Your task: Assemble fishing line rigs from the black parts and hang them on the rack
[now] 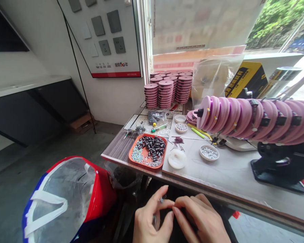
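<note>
My left hand (pixel 153 217) is in front of the table edge, fingers curled, with a small shiny part (pixel 161 199) between its fingers. Its exact kind is too small to tell. Fingertips meet those of my right hand (pixel 201 219), whose thumb and forefinger are pinched; whatever they grip is hidden. Just beyond, an orange tray (pixel 130 156) holds black cylindrical parts (pixel 155 146), pale blue pieces (pixel 136 153) and small silver pieces (pixel 154 163). A round white disc (pixel 177 159) lies right of the tray, near a dish of white pieces (pixel 209 153).
A row of pink discs (pixel 239 114) sits on a black stand (pixel 278 175) at right. Stacked pink discs (pixel 165 92) stand by the window. Dark red sticks (pixel 177 141), a green pen (pixel 198 133) and a small dish (pixel 181 127) lie between. An open red-and-blue bag (pixel 101 192) is at lower left.
</note>
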A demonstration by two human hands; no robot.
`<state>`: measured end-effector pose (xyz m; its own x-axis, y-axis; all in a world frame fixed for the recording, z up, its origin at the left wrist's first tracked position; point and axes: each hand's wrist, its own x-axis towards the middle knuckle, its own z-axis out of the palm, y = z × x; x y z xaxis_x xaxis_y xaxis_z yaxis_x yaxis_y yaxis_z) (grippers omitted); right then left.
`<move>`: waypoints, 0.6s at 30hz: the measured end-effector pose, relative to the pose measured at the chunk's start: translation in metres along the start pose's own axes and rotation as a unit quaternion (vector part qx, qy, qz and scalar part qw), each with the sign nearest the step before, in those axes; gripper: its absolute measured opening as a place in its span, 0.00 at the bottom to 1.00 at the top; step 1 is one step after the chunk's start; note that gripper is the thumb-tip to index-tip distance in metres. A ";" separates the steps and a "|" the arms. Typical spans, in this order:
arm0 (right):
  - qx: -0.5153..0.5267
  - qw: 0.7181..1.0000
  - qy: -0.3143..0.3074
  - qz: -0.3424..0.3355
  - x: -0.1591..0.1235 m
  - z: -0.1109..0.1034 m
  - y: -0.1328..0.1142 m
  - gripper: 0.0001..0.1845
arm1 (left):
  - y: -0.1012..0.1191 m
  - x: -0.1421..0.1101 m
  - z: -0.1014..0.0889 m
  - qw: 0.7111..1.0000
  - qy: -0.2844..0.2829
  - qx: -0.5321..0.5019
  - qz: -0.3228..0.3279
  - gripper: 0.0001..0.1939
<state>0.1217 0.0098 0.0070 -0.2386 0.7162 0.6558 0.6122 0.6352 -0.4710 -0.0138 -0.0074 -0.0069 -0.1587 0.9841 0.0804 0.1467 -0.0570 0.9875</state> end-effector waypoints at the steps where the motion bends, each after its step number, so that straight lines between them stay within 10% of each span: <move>1: 0.001 1.000 -0.001 -0.002 -0.001 0.001 0.000 0.13 | 0.002 0.002 0.000 0.999 -0.015 -0.028 -0.033 0.19; 4: 0.005 1.000 0.015 -0.004 -0.002 0.003 0.000 0.14 | 0.007 0.010 0.000 0.994 -0.043 -0.079 -0.064 0.07; 18: -0.018 1.000 -0.021 -0.004 -0.024 0.005 0.014 0.12 | -0.004 0.016 0.002 0.940 -0.119 -0.202 -0.248 0.22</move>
<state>0.1327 0.0025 -0.0183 -0.2741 0.7235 0.6336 0.6372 0.6301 -0.4439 -0.0154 0.0090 -0.0099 0.1197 0.9133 -0.3892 -0.2778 0.4072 0.8700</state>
